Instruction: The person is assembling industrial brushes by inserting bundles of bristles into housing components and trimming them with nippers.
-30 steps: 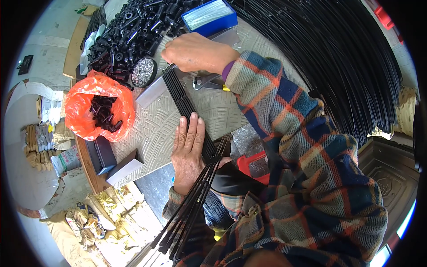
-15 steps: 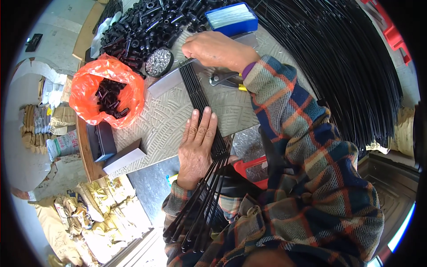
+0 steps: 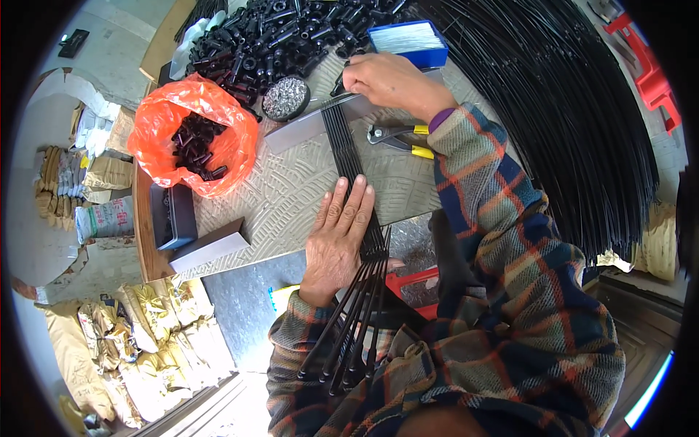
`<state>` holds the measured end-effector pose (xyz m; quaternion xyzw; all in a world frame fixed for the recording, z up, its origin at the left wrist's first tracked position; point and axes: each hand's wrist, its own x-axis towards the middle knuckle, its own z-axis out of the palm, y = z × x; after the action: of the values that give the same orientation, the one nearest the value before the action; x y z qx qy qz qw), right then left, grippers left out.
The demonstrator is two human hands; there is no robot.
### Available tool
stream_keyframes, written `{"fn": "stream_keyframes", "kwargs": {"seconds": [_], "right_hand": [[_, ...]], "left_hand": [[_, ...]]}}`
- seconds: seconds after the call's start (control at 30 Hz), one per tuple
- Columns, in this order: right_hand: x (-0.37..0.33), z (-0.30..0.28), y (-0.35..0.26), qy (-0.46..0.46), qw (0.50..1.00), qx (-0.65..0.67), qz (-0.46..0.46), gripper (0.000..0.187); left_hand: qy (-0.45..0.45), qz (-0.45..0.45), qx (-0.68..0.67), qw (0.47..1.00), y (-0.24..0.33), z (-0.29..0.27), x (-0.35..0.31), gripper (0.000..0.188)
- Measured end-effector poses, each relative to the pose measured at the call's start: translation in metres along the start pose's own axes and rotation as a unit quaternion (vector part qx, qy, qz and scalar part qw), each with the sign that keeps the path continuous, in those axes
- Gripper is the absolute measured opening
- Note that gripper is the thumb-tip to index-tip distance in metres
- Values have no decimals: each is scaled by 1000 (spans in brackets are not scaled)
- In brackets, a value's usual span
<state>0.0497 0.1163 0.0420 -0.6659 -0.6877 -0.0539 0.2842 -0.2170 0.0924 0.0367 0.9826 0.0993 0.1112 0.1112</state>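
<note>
My left hand (image 3: 337,251) lies flat with its fingers stretched over a row of thin black cables (image 3: 342,146) laid side by side on the table. Their near ends fan out over the table edge toward my body and sleeve. At the far ends of the cables, my right hand (image 3: 397,81) is closed, fingertips pinched beside a metal angle strip (image 3: 302,130). A small dark piece shows by those fingertips; whether it is held cannot be made out. Right of the cables lie end-cutting pliers (image 3: 399,138) with yellow-and-black handles.
Beyond are a heap of black tubular parts (image 3: 273,40), a round dish of small shiny pieces (image 3: 285,98) and a blue box of thin white strips (image 3: 408,40). An orange bag (image 3: 244,149) of dark parts stands left; a big bundle of black cables (image 3: 575,124) spreads right.
The whole scene has shifted to the right in the picture as the view moved. My left hand stays flat on the cables, and my right hand remains at their far ends, its fingers slightly shifted.
</note>
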Motion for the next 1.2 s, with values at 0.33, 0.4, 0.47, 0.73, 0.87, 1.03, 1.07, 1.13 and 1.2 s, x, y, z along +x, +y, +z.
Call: {"fn": "stream_keyframes", "kwargs": {"seconds": [0.33,0.4,0.47,0.73,0.87,1.03,1.07,1.13,1.2], "right_hand": [[-7,-7,7,-1,999,45,21,6],[-7,3,11,4,999,32,-4,6],[-8,14,13,23,999,37,-19,7],[-5,-4,10,-3,1000,-2,-24,6],[4,5,1,34,997,28,-68,8],[3,2,-3,0,998,60,-16,10],[3,0,-4,2,998,61,-16,10],[2,-7,-5,-29,998,54,5,9],[3,-4,-5,-24,999,44,2,8]], "left_hand": [[-3,10,-9,1000,6,5,5,94],[-11,8,-2,1000,5,9,4,93],[-13,13,20,1000,2,15,4,98],[-2,24,22,999,11,8,10,99],[-29,19,46,998,7,3,5,98],[-7,23,58,998,10,7,5,95],[-8,23,60,998,10,6,4,95],[-22,11,65,998,9,4,3,95],[-22,13,66,998,8,4,4,95]]}}
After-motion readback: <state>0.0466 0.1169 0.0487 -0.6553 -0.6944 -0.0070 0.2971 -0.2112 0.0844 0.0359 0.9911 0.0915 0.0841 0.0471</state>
